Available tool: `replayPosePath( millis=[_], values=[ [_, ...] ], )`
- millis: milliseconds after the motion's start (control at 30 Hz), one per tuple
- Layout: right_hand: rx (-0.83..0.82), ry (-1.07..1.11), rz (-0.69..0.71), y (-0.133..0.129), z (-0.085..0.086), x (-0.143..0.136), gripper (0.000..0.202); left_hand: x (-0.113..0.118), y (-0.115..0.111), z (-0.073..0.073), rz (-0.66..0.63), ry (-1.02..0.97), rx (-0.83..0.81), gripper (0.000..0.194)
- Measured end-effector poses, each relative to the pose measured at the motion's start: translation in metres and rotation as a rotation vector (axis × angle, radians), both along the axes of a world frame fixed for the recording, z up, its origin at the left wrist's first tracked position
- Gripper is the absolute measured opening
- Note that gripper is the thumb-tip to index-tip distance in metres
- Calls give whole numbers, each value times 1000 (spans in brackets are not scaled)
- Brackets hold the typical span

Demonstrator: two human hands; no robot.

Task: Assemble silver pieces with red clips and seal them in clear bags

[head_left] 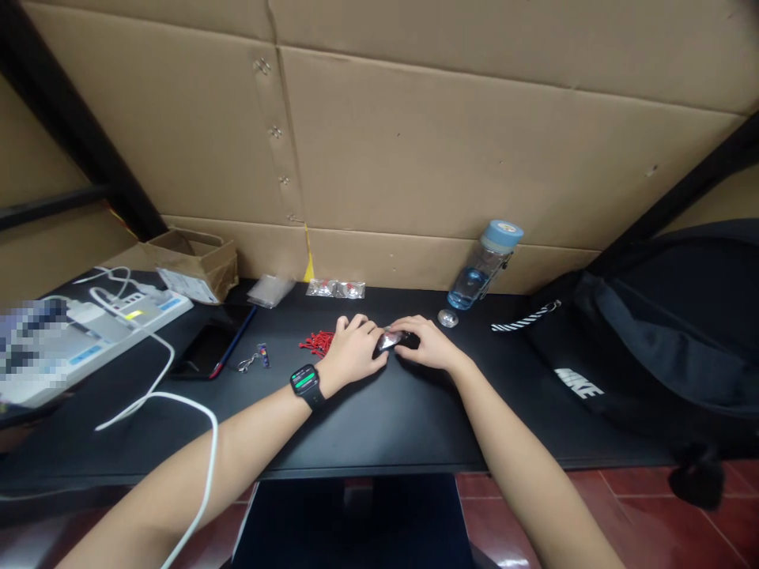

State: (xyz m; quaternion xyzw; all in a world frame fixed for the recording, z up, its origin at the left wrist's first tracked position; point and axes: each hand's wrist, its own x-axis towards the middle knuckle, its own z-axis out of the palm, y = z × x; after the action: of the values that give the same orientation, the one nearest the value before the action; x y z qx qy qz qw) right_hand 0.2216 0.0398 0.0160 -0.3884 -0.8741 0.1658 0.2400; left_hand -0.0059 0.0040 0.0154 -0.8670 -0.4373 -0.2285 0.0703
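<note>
A small dark glossy object (390, 341) lies between my two hands on the black table. My left hand (354, 349), with a smartwatch on its wrist, has its fingers curved against the object's left end. From the other side my right hand (425, 341) grips its right end between thumb and fingers. Just left of my left hand is a pile of red pieces (319, 343), partly covered by that hand. A small round silvery item (447, 318) sits beyond my right hand.
Power strips (88, 344) with white cables, a cardboard box (198, 261), a tablet (207, 348) and a keychain (264, 356) are at left. Clear packets (335, 288) lie at the back. A water bottle (483, 265) and a black bag (640, 340) stand at right.
</note>
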Motion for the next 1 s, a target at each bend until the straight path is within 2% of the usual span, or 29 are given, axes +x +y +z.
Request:
replayPosePath(
  millis=[100,400,567,733,833,1000],
  values=[
    [-29,-47,-1,-3,0,1,52,0,0,-1,10,17,12,14],
    [-74,107,-37,7,-7,2,21,-1,5,-3,38,-41,8,21],
    [-178,194,-81,8,-11,1,22,-2,11,-9,60,-114,-77,19],
    [-242,204,-117,8,-16,-1,23,-2,9,-6,63,-86,-72,31],
    [-220,182,-196,8,-16,-1,20,-3,6,-3,52,-48,-37,33],
    [-60,83,-283,5,-10,2,26,-6,4,-1,7,20,18,15]
  ],
)
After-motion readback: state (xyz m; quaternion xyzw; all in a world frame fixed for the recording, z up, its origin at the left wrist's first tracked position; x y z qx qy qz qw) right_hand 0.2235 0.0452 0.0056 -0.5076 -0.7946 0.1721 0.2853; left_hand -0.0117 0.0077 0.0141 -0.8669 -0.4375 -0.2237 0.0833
